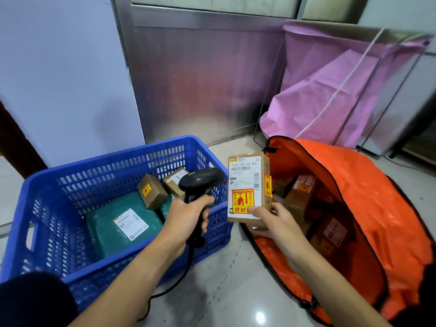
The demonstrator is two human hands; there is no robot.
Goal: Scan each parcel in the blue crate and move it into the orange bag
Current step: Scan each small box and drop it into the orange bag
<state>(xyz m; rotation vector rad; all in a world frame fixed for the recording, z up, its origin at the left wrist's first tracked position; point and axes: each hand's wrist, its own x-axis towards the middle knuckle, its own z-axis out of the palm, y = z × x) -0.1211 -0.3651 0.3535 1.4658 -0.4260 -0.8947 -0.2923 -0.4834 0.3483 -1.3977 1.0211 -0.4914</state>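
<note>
My left hand grips a black corded barcode scanner, its head turned right toward a brown cardboard parcel. My right hand holds that parcel upright by its lower end, between the blue crate and the orange bag. The parcel's white label and red-yellow sticker face me. Inside the crate lie a green mailer with a white label and two small brown boxes. The open bag holds several brown boxes.
A pink bag on a wire frame stands behind the orange bag against a metal wall panel. The scanner's cord trails over the grey floor between crate and bag. A dark knee shows at lower left.
</note>
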